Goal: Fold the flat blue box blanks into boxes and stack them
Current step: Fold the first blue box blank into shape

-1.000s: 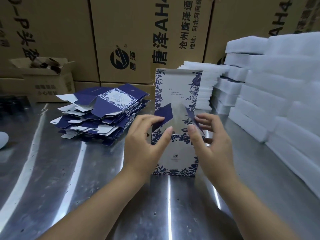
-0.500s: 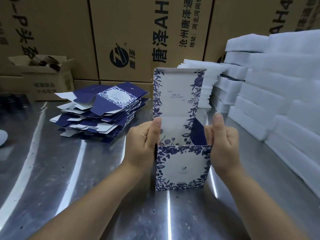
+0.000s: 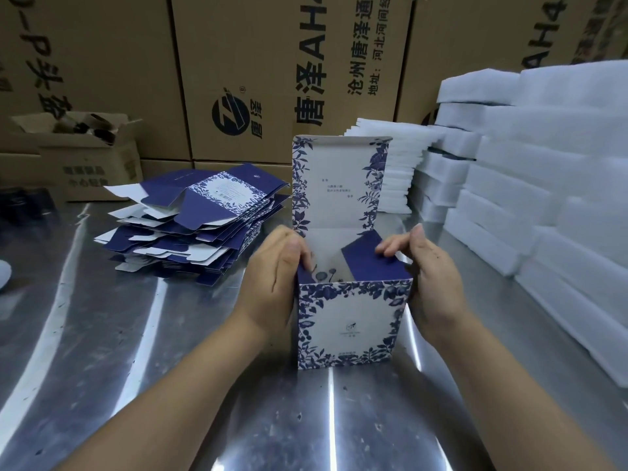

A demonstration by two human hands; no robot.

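Head view: left hand and right hand grip the box by its sides, light card that likely creases easily.

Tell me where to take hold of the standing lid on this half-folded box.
Pinch the lid at its free top edge, coming from above. It stands upright, hinged at the back of the box, and the left hand and right hand crowd both sides.

dim, table glare, soft edges
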